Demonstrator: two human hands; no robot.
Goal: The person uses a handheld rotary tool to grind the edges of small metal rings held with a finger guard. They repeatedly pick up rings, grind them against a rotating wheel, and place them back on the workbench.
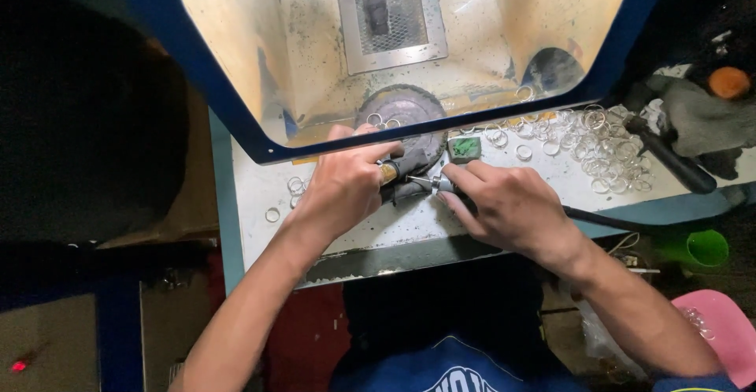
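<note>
My left hand (342, 187) pinched a small ring against a wooden peg (389, 173) near the bench's (260, 195) front edge. My right hand (508, 203) was closed on a rotary handpiece (441, 183), tip at the ring. Loose rings (598, 144) lay heaped toward the bench's right end.

Pale, scuffed tabletop (339, 234) with a teal edge runs across the middle of the frame. A big scatter of small metal rings (598, 144) sits toward the upper right, and a few more rings (293, 187) lie left of center. There's a little green block (465, 148) near the center, plus a black-handled tool (669, 158) at the right.
</note>
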